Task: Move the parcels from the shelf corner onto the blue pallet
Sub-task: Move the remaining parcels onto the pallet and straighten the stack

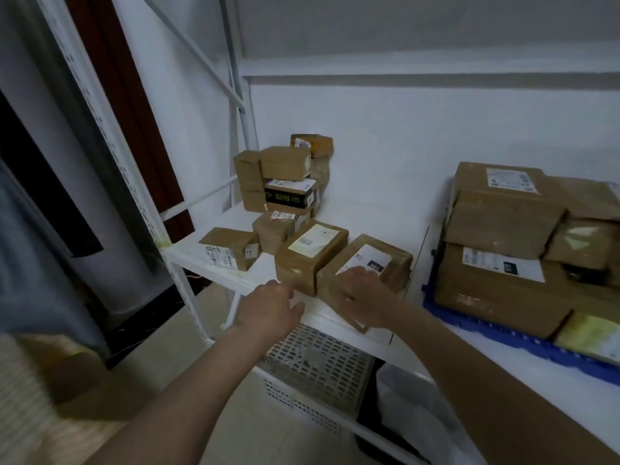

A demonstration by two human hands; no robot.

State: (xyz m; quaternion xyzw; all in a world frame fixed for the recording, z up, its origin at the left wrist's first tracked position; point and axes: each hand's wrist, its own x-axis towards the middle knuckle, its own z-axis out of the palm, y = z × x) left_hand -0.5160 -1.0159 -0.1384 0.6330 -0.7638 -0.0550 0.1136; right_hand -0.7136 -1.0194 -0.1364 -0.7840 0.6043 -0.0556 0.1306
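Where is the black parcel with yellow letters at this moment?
In the head view the black parcel sits in the stack at the back corner of the white shelf, under a brown parcel, left of the blue pallet.

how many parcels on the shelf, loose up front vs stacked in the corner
Loose parcels at the front: 4, from the far-left one to the one under the right hand
Stacked in the corner: about 5, some partly hidden
Total: about 9
The left hand holds nothing.
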